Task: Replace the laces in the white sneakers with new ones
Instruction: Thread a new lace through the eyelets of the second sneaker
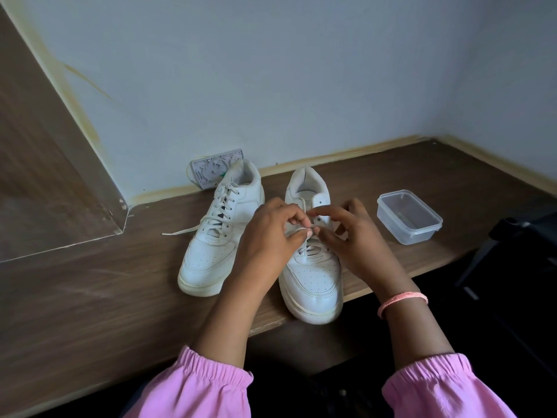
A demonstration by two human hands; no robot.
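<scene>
Hands [310,233] pinch lace [297,231] over right sneaker [313,276]

The 2 sneakers [259,236] look like smooth matt leather; table [105,291] wood-grain, perhaps laminate; box [409,216] clear plastic.

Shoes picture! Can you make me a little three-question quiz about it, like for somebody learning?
1. True or false: the clear plastic lidded box sits to the right of both shoes.
2. Which white leather sneaker are the hands working on: A, the right one, or B, the left one?
3. What thin thing does the left hand pinch while the right hand helps?

Key: 1 true. 2 A. 3 the white lace.
</scene>
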